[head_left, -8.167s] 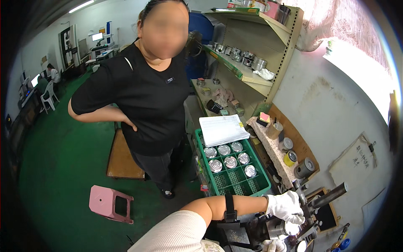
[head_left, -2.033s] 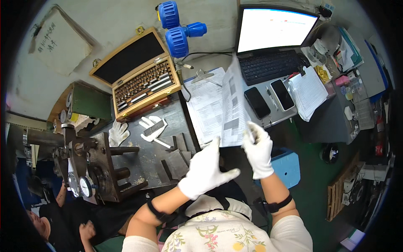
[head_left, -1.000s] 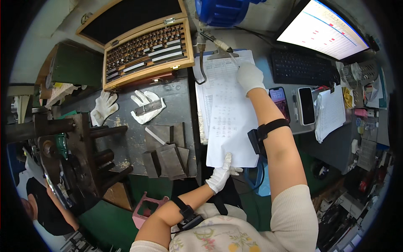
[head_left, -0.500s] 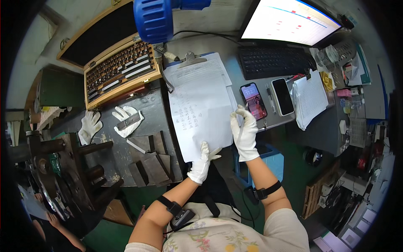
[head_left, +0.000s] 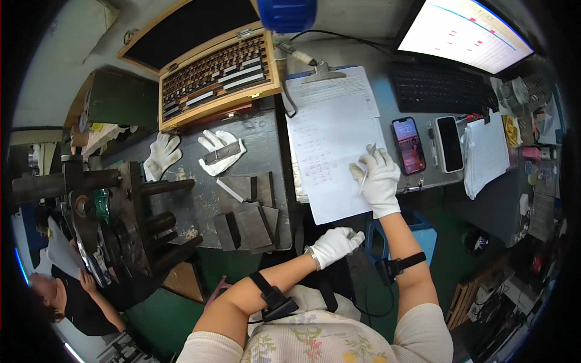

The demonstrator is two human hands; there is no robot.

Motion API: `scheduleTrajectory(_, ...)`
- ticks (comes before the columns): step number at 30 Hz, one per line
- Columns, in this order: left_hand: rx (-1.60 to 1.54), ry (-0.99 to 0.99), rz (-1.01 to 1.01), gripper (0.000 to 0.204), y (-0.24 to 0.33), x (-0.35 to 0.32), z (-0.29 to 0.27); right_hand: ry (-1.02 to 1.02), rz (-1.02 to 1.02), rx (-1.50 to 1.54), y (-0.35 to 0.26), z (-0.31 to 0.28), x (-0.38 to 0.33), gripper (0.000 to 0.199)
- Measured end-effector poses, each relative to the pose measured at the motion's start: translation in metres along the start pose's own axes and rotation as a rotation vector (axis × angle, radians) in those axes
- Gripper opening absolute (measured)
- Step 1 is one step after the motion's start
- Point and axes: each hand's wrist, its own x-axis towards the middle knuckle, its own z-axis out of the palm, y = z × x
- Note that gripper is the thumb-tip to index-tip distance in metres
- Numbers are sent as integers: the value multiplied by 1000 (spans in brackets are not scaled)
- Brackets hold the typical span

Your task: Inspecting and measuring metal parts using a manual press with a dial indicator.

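Observation:
My right hand (head_left: 379, 181), in a white glove, is over the right side of a sheet of paper (head_left: 330, 136) on a clipboard (head_left: 325, 74). Its fingers are closed round a slim pen, of which only short bits show. Handwritten rows run down the sheet. Close to my body, just below the sheet's near edge, my left hand (head_left: 334, 247) is held off the paper. It wears a white glove too, with the fingers curled together; what is inside them, if anything, is hidden.
Left lie steel blocks (head_left: 257, 224), a spare glove (head_left: 221, 151) under a metal strip, another glove (head_left: 162, 156) and an open wooden gauge-block case (head_left: 221, 81). Two phones (head_left: 409, 145), a keyboard (head_left: 442, 88) and a monitor (head_left: 466, 33) are right. Another person (head_left: 85, 296) is far left.
The view has swung left, shifting everything rightward. My left hand has come off the sheet's near edge and its fingers have curled. My right hand has moved further over the paper.

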Motion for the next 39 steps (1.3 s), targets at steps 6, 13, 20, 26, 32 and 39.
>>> scheduleTrajectory(6, 1111, 807, 660, 87, 40, -10, -36, 162, 234, 411, -6, -8, 13, 20)
scheduleTrajectory(13, 1502, 750, 419, 85, 33, 34, -48, 95, 259, 1126, -2, 4, 54, 52)
scheduleTrajectory(20, 1443, 561, 406, 73, 36, 14, -40, -34, 351, 1421, -12, 43, 128, 52)
scheduleTrajectory(26, 1476, 624, 484, 62, 18, 0, -23, -66, 661, 1233, -40, 50, 149, 43)
scheduleTrajectory(32, 1142, 461, 490, 72, 76, -29, -31, -14, 625, 1332, -18, 62, 127, 40)
scheduleTrajectory(39, 1124, 1037, 663, 78, 89, 56, -94, 4, 621, 1217, -31, 64, 123, 28)
